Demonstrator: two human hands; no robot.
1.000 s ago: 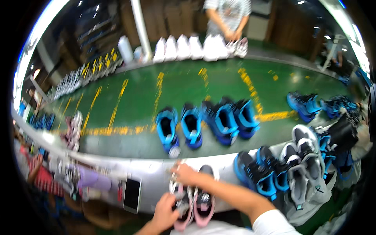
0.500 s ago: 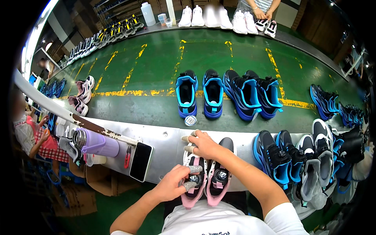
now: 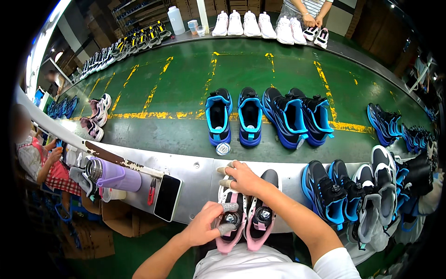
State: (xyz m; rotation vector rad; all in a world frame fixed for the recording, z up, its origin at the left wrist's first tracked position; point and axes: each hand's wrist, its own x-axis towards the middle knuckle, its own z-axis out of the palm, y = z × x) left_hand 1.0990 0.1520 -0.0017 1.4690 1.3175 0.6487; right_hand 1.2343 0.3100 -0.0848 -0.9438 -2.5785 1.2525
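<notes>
A pair of black, white and pink sneakers with round black dials lies in front of me, toes away from me. My left hand (image 3: 204,224) holds the left sneaker (image 3: 235,199), its thumb and forefinger, in grey finger covers, closed around the dial. Across the same sneaker's toe bends my right hand (image 3: 242,178), beige covers on several fingertips; its fingers curl over the toe's outer side and partly hide it. The right sneaker (image 3: 269,178) lies close beside, under my right wrist and forearm, with its dial in sight.
Black-and-blue sneakers (image 3: 250,116) stand on the green conveyor belt (image 3: 181,93) ahead. More shoes (image 3: 325,190) crowd the metal ledge at right. Left are a phone (image 3: 168,197), red-handled snips (image 3: 152,191) and a purple bottle (image 3: 118,174). People work across the belt and at far left.
The whole view has shifted slightly, so the belt and its shoes appear a little lower. My left thumb and forefinger have moved slightly around the dial; my right hand stays on the toe.
</notes>
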